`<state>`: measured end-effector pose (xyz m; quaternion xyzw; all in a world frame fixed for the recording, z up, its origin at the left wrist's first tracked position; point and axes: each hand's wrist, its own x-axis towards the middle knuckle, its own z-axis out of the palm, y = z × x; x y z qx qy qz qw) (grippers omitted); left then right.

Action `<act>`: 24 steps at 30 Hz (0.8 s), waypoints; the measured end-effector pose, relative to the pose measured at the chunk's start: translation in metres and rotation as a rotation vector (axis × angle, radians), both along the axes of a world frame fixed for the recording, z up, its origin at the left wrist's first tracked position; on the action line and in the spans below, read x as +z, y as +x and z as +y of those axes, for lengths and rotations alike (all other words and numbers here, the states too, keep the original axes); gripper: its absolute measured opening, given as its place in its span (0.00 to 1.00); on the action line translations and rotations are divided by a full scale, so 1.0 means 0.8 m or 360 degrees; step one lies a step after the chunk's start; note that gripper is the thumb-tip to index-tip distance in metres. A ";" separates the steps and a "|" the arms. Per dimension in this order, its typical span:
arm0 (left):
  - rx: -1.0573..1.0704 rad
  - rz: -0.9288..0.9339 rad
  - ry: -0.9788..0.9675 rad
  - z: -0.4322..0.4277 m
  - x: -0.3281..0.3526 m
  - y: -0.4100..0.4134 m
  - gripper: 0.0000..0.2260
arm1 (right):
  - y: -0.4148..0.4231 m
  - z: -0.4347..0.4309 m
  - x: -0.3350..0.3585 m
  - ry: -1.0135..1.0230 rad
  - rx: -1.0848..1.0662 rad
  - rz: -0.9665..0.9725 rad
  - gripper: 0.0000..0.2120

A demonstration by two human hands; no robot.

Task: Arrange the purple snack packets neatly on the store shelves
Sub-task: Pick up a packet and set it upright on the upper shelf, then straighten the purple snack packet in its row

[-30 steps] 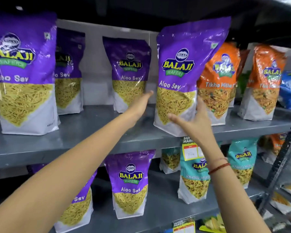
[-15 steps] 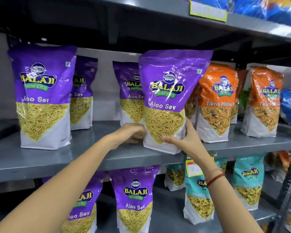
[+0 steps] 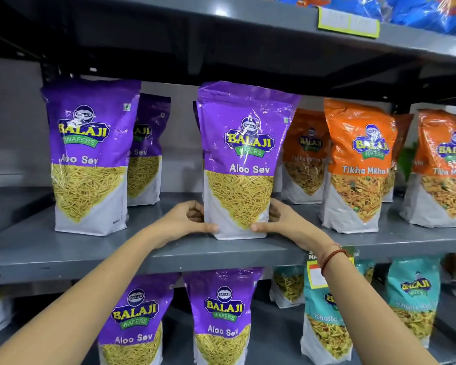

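A purple Aloo Sev packet stands upright near the front edge of the grey middle shelf. My left hand grips its lower left side and my right hand grips its lower right side, thumbs on the front. Another purple packet stands to the left, with one more behind it. A further purple packet is mostly hidden behind the held one. Two purple packets stand on the lower shelf.
Orange Tikha Mitha packets stand right of the held packet on the same shelf. Teal packets fill the lower shelf at right. Blue packets sit on the top shelf. A price tag hangs from the shelf edge.
The held packet came down from tilted in the air to upright on the shelf, shifted left of the orange packets. Both hands moved to its lower sides. The camera view rose.
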<state>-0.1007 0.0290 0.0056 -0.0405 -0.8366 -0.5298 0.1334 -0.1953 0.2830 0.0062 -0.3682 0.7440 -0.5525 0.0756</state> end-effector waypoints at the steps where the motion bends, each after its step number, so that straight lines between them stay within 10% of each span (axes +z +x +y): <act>1: -0.0005 0.0005 -0.0018 -0.001 -0.001 -0.001 0.16 | -0.002 0.001 -0.001 -0.0002 -0.0002 -0.0012 0.34; 24: 0.0101 -0.0042 -0.0290 0.000 -0.005 0.005 0.22 | -0.008 0.000 -0.006 0.0097 -0.0010 0.0091 0.35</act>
